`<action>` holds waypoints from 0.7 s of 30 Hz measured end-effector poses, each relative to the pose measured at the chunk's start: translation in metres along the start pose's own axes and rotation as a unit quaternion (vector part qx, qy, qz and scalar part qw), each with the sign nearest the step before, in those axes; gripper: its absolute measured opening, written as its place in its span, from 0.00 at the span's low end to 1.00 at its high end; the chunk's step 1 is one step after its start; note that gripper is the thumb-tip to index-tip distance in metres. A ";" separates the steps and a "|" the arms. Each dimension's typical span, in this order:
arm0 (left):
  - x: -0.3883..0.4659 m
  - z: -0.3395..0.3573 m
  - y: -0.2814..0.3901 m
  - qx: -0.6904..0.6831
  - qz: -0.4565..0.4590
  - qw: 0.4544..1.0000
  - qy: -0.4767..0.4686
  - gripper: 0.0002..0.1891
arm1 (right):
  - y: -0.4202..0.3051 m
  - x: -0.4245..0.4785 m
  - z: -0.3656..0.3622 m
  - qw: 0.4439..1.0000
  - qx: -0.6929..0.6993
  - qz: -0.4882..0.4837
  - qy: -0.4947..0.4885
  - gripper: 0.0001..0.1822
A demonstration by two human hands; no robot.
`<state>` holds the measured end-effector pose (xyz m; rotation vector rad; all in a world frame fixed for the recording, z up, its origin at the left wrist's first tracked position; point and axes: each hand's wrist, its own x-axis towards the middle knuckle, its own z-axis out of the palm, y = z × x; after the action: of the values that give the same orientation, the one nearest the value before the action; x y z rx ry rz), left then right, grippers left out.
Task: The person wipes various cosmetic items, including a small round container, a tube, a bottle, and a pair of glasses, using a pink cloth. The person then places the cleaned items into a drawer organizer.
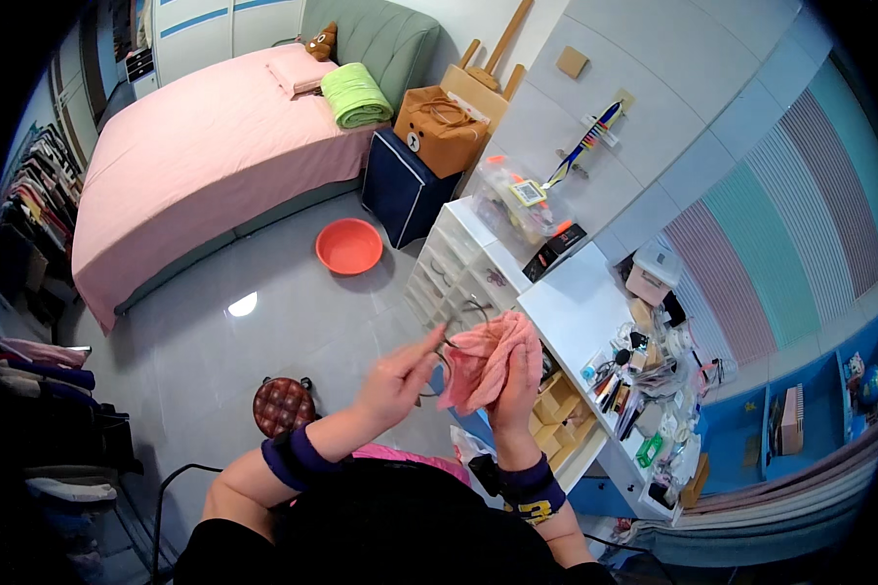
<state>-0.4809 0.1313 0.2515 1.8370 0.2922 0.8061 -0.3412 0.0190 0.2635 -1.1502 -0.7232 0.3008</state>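
Note:
My left hand [395, 384] grips a thin dark-rimmed object [450, 368], which looks like a pair of round eyeglasses; motion blur hides its exact shape. A crumpled pink towel cloth [494, 358] is held in my right hand [518, 398], its fingers largely covered by the folds. The two hands are close together in front of my body, and the rims lie against the cloth's left side. Below and right of the cloth, a pulled-out desk drawer [556, 417] shows tan divided compartments.
Clear drawer units [446, 270] adjoin the white desk [578, 300], whose right side is cluttered with small items. On the tiled floor are a red basin [349, 246] and a brown tufted stool [284, 406]. A pink-covered bed [205, 153] stands at the back left.

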 end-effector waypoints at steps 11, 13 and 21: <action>0.013 0.028 -0.003 -0.026 0.017 0.997 0.065 0.24 | 0.014 -0.039 0.025 0.988 -0.148 0.022 -0.040 0.27; 0.008 0.036 -0.008 -0.037 0.015 0.998 0.044 0.25 | 0.014 -0.042 0.014 0.994 -0.079 0.071 -0.025 0.25; -0.018 0.070 -0.045 -0.226 -0.288 0.918 -0.150 0.25 | 0.021 -0.079 -0.050 0.954 -0.254 0.160 0.014 0.21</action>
<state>-0.4414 0.0887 0.1896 1.3033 0.3850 0.1508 -0.3643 -0.0532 0.2052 -1.7662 -0.6024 0.3797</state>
